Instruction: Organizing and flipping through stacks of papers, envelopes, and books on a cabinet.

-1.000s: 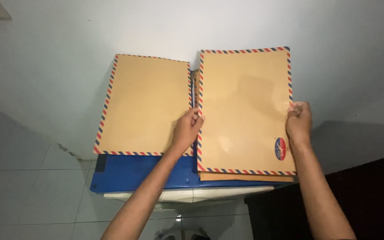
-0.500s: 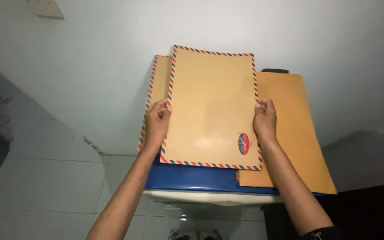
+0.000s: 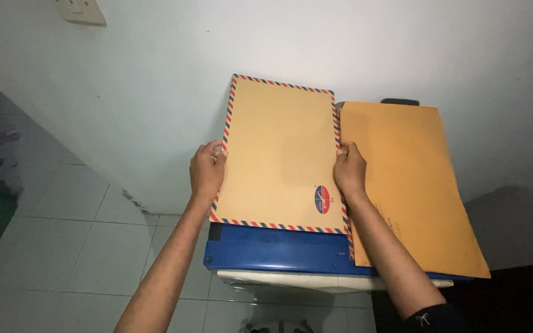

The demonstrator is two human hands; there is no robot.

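The left hand [image 3: 206, 169] grips the left long edge of a striped envelope [image 3: 276, 154], its fingers [image 3: 216, 148] curled together over the border with the thumb on top. The right hand [image 3: 349, 171] grips the opposite long edge the same way, fingers [image 3: 344, 150] closed on the paper near the round red-and-blue emblem [image 3: 322, 199] printed at the envelope's lower right corner. Both hands clamp at about mid-length of the sheet.

The striped envelope is tan, with a red, white and blue dashed border all round. Its long axis runs from 6 o'clock, nearest the person, to 12 o'clock against the white wall [image 3: 316, 43], tipped slightly so the far end leans towards 11. It seems to lie on or just above the stack underneath; the view does not show whether there is a gap.

At 3 o'clock, just beside it, lies a plain brown envelope [image 3: 408, 185], long axis also towards the wall but slanted, its near end swinging out towards 4 o'clock and overhanging the edge of the worktop [image 3: 291, 280]. The right forearm crosses its left margin. Under both sits a blue tray [image 3: 272, 250], its front lip showing at 6 o'clock.

The far short edges press close to the wall, leaving no room there. To 9 o'clock the worktop ends right at the striped envelope's edge, with tiled floor [image 3: 94, 246] below.
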